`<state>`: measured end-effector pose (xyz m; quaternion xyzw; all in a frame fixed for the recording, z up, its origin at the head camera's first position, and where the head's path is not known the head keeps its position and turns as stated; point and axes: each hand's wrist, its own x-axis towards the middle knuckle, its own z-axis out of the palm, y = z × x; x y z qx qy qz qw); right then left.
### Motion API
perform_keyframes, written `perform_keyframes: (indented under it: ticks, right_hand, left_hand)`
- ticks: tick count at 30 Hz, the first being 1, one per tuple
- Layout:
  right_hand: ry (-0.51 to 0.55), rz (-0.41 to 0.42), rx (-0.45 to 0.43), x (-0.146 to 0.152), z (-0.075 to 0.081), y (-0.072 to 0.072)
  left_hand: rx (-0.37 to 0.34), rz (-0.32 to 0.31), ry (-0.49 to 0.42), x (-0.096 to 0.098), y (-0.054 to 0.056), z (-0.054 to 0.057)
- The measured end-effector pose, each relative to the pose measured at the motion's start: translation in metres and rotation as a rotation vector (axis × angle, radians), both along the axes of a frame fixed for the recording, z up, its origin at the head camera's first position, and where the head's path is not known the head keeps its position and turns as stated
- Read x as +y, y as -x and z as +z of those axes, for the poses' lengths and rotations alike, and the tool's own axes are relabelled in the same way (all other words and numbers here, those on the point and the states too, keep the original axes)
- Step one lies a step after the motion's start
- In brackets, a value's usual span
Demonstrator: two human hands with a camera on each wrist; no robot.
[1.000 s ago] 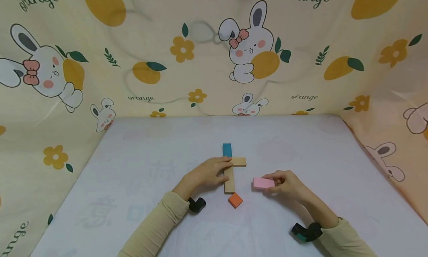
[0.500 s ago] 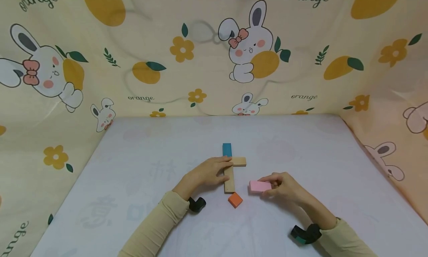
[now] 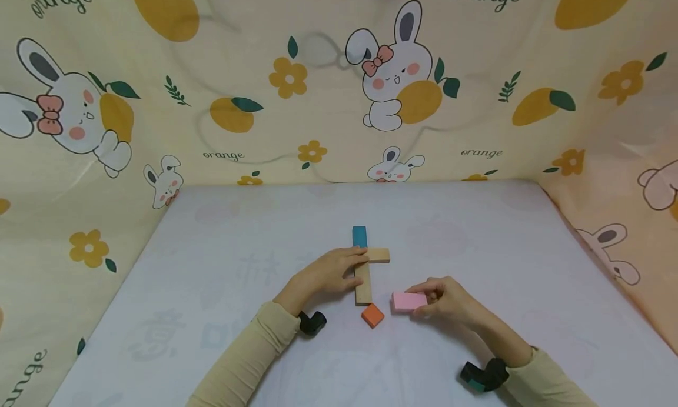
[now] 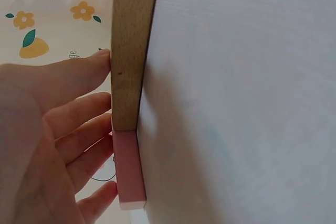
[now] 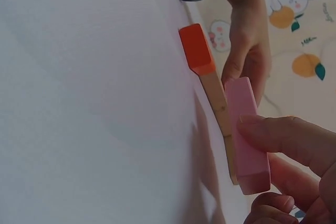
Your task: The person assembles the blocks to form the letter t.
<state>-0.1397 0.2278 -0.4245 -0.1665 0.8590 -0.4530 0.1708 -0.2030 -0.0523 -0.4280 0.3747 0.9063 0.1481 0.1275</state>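
In the head view my right hand (image 3: pixel 450 301) pinches a pink block (image 3: pixel 409 302) between thumb and fingers. The right wrist view shows that pink block (image 5: pixel 247 135) close up, its upper end tilted left. My left hand (image 3: pixel 331 272) lies with extended fingers against a long plain wooden block (image 3: pixel 363 286). Another pink block (image 4: pixel 128 169) meets a wooden block (image 4: pixel 128 56) end to end in the left wrist view, where fingertips touch both; in the head view my hand hides it. An orange block (image 3: pixel 373 316) sits turned at an angle by the long block's near end.
A blue block (image 3: pixel 359 236) lies at the far end of the row. A short wooden block (image 3: pixel 378 255) sticks out to its right. Patterned cloth (image 3: pixel 318 113) hangs behind the white tabletop (image 3: pixel 238 219). Each wrist wears a black camera (image 3: pixel 484 374).
My right hand has brought the pink block nearer to me and a little to the left, closer to the orange block. The left hand stays in place.
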Motion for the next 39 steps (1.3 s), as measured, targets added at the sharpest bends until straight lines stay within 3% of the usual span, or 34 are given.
perform_keyframes:
  ticks: [10,39]
  right_hand:
    - [0.054,0.021,-0.016,0.000,-0.003,-0.004]
    - [0.041,0.079,-0.021,-0.008,-0.005,-0.013]
  left_hand:
    - [-0.002,0.002,-0.007,0.000,0.001,-0.003]
    - [-0.002,0.000,-0.009,-0.001,-0.001,0.001]
